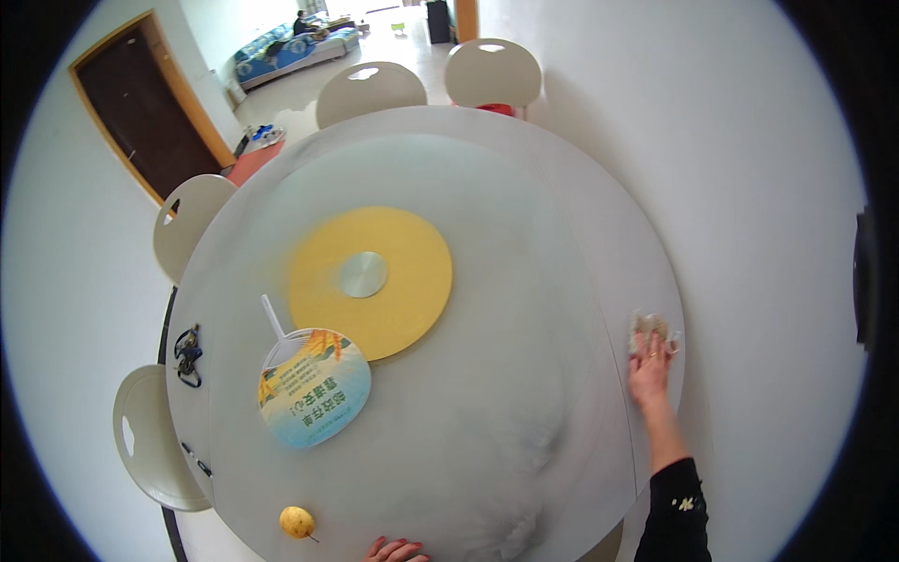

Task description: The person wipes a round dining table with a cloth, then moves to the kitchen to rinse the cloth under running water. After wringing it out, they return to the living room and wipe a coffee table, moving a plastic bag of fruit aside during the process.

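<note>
My right hand lies palm down on a crumpled, pale cloth near the right edge of the round table. A small translucent thing shows beside those fingers; its kind is unclear. At the near edge rest the fingers of my left hand, with nothing seen in them and the palm cut off by the frame. A yellow pear with a stem sits to their left. Farther in, a printed plastic hand fan overlaps the yellow disc of a turntable base with a silvery centre.
A pen and a dark strap-like bundle lie along the table's left side. Several pale chairs, one nearby, surround the table. A white wall runs close on the right. Far back, a person is on a sofa.
</note>
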Motion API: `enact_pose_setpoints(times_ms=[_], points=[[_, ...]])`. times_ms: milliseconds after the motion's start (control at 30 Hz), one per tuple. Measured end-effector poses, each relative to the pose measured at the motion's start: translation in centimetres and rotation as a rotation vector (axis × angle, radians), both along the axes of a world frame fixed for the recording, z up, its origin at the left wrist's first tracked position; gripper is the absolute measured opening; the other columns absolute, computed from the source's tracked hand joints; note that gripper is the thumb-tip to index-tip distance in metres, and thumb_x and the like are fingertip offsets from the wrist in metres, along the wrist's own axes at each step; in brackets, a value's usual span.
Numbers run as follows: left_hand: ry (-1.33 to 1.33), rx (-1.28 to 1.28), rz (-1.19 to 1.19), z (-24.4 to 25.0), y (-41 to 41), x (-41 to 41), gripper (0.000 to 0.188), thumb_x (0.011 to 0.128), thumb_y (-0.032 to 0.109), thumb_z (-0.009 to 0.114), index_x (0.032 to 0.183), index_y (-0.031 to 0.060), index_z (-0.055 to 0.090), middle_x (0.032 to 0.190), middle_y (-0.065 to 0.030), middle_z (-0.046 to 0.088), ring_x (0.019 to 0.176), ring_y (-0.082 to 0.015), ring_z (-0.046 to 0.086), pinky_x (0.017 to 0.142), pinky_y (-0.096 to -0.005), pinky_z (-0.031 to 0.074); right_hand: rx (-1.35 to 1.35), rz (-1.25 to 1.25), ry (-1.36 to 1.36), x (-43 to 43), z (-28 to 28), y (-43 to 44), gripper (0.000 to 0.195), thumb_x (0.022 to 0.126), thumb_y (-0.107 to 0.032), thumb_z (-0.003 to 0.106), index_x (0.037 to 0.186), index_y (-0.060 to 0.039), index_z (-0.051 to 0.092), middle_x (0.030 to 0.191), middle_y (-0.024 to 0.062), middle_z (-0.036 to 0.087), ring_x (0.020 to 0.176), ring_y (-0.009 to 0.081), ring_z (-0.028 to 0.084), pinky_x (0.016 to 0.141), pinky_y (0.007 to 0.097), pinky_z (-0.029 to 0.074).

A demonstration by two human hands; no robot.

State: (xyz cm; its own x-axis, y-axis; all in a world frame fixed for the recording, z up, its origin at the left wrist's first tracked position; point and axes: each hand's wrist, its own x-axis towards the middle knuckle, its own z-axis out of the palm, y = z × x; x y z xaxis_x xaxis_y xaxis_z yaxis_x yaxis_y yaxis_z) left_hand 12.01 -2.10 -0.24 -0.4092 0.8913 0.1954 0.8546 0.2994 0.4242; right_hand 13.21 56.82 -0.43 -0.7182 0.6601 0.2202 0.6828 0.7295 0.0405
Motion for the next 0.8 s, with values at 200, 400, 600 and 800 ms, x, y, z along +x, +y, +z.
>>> enact_pose_setpoints(times_ms=[200, 400, 600, 800], points=[[-0.023, 0.024, 0.006, -1.2, -0.9, 0.7, 0.040, 0.069, 0.019, 0.061, 0.109, 0.0172, 0.053, 0.120, -0.0073, 0.050, 0.115, -0.0284, 0.044, 0.100, -0.0527, 0.030, -0.090, -0.276, 0.050, 0.7, -2.6, 7.4, 0.051, 0.085, -0.020, 0.050, 0.134, -0.0186, 0.037, 0.138, 0.0170, 0.033, 0.126, 0.0358, 0.031, 0.106, 0.0467, 0.021], [-0.103, 0.018, 0.000, -1.1, -0.7, 0.5, 0.042, 0.068, 0.016, 0.062, 0.109, 0.0164, 0.053, 0.122, -0.0083, 0.048, 0.118, -0.0290, 0.041, 0.101, -0.0523, 0.028, -0.282, -0.463, 0.350, 13.3, -6.9, 4.2, 0.037, 0.095, -0.029, 0.034, 0.101, 0.0017, 0.054, 0.096, 0.0264, 0.058, 0.090, 0.0425, 0.054, 0.079, 0.0467, 0.043], [-0.064, 0.129, 0.064, 0.7, 0.5, 0.3, 0.035, 0.072, 0.010, 0.059, 0.107, 0.0124, 0.055, 0.116, -0.0102, 0.053, 0.110, -0.0301, 0.048, 0.096, -0.0479, 0.036, -0.491, -0.557, 0.405, 21.5, -6.1, -12.1, 0.043, 0.095, -0.032, 0.034, 0.092, 0.0053, 0.055, 0.084, 0.0263, 0.059, 0.080, 0.0406, 0.056, 0.069, 0.0448, 0.043], [0.029, 0.002, 0.016, 1.6, 0.3, -0.1, 0.042, 0.068, 0.014, 0.062, 0.108, 0.0210, 0.053, 0.119, -0.0015, 0.048, 0.112, -0.0194, 0.044, 0.097, -0.0483, 0.031, -0.651, -0.534, 0.231, 25.0, -3.7, -24.1, 0.049, 0.096, -0.035, 0.032, 0.080, 0.0066, 0.054, 0.072, 0.0170, 0.059, 0.070, 0.0224, 0.060, 0.061, 0.0385, 0.047]])
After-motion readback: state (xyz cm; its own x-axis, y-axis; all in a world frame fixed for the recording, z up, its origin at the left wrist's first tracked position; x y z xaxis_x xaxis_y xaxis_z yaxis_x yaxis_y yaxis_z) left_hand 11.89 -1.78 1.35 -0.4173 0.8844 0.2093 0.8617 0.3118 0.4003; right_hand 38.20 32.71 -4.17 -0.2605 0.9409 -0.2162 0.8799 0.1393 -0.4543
